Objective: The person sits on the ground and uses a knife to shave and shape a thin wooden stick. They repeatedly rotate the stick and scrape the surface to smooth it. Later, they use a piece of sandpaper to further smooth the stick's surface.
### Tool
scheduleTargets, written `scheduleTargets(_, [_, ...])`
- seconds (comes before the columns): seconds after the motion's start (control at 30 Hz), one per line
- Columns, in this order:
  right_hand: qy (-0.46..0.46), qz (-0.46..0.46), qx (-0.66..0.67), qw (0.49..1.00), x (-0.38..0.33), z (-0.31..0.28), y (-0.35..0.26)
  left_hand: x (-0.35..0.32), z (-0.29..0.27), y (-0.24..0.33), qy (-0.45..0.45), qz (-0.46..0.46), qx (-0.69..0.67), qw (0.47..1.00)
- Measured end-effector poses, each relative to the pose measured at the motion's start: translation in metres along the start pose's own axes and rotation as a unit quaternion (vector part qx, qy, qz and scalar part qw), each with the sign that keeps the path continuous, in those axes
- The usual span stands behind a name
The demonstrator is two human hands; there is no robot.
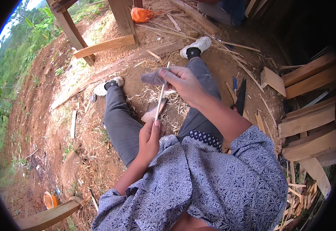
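Observation:
A thin pale wooden stick slants upward between my two hands, above my spread legs. My left hand is closed round its lower end. Farther up, my right hand pinches a grey-brown flat scrap against the stick; whether it is sandpaper or cloth I cannot make out. Under the stick, a flat pale piece with a dark edge lies among wood shavings on the ground. To the right of my right forearm rests a dark, tapering blade, beside a slim blue tool.
Stacked timber and a wooden block stand on the right. A long plank crosses the ground beyond my feet. Wooden posts and an orange bag are at the far side. Another person's leg shows at the top.

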State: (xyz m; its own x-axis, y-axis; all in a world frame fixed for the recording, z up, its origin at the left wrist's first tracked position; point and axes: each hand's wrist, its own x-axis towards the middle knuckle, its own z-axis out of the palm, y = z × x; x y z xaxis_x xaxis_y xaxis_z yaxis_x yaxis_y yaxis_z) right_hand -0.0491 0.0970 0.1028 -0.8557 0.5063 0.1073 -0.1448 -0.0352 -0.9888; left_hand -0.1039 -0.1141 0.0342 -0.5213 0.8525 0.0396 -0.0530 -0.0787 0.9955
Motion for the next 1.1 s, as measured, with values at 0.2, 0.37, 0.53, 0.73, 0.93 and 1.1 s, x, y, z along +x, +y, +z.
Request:
scheduleTargets(0.2, [0.05,-0.005,0.102,0.994,0.022,0.001,0.0,0.006,0.011,0.001,-0.011,-0.001,-0.072,0.997])
scheduleTargets(0.37, [0.078,0.009,0.114,0.99,0.003,0.04,0.008,0.006,-0.006,0.003,0.036,0.024,0.036,0.998])
scheduleTargets(0.53, [0.074,0.021,-0.014,0.997,-0.014,0.036,0.033,0.02,0.001,-0.002,0.053,0.032,0.143,0.988])
scheduleTargets(0.73, [0.045,0.105,-0.006,0.993,-0.006,0.036,0.056,0.034,0.004,0.009,0.069,0.003,0.168,0.983])
scheduleTargets(0.93, [0.203,0.052,0.21,0.955,0.031,0.036,0.053,0.02,0.006,0.006,0.051,-0.052,0.164,0.984])
scheduleTargets(1.1, [0.126,0.119,0.19,0.966,0.021,0.033,0.052,0.032,0.005,0.007,0.045,-0.086,0.062,0.993])
